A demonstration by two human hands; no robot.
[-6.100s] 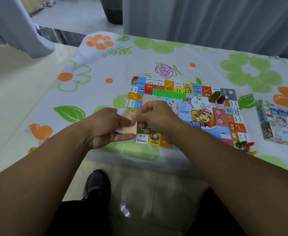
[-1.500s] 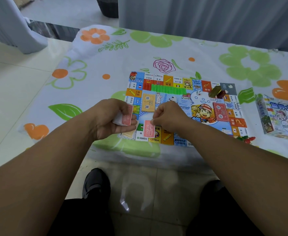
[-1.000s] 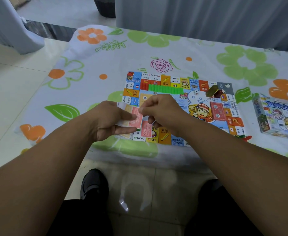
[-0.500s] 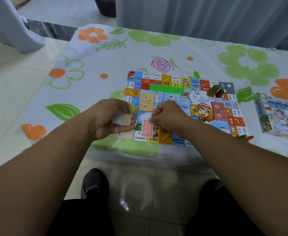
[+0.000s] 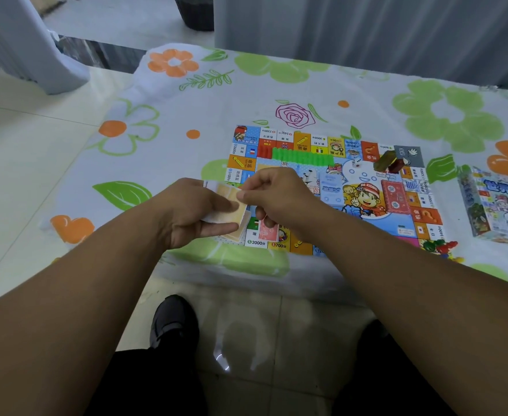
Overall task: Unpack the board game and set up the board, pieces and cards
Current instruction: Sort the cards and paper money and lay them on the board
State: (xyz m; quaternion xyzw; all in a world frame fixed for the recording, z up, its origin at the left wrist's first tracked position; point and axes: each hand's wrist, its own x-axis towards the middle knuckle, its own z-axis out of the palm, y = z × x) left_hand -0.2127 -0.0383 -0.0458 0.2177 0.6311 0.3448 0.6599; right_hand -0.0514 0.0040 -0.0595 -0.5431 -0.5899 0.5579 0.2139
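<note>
Card stack (image 5: 231, 210) gripped in left hand (image 5: 192, 214); right hand (image 5: 276, 196) pinches top card

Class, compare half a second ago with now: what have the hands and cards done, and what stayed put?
The right hand left the red card lying at the near edge of the board, moved left to the stack and now pinches its top card. The left hand still holds the stack. The board, green houses and box stayed put.
</note>
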